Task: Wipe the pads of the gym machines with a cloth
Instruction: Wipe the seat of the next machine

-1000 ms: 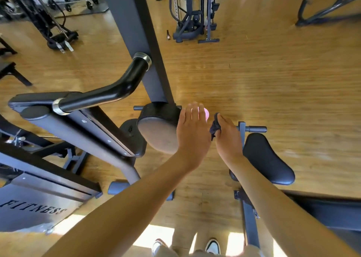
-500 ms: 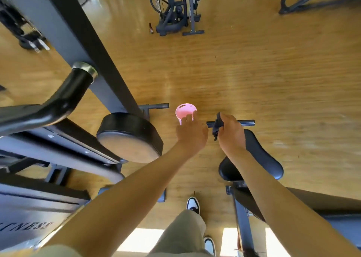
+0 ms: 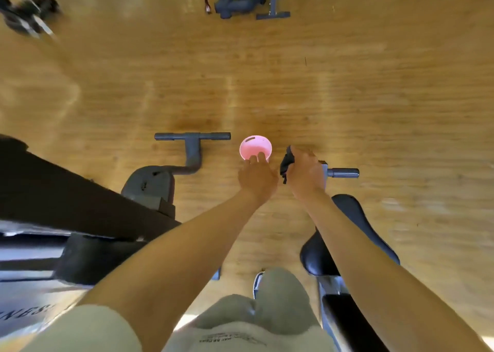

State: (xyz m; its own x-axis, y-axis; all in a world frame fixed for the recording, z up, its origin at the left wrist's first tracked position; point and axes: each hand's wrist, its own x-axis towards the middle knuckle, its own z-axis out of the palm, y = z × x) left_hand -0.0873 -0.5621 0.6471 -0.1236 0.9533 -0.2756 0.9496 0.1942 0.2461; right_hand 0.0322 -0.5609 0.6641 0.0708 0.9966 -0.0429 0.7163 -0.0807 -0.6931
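No pad is being wiped: the machine (image 3: 80,207) stands at the left, and both hands reach down to the floor (image 3: 347,97). The left hand (image 3: 257,177), fingers straight and holding nothing, touches the near rim of the pink tub (image 3: 254,147), whose contents I cannot make out. Just right of it, the right hand (image 3: 303,173) grips the dark cloth (image 3: 286,164) above the floor. The black seat pad (image 3: 355,218) lies beyond, so I judge wiping remains.
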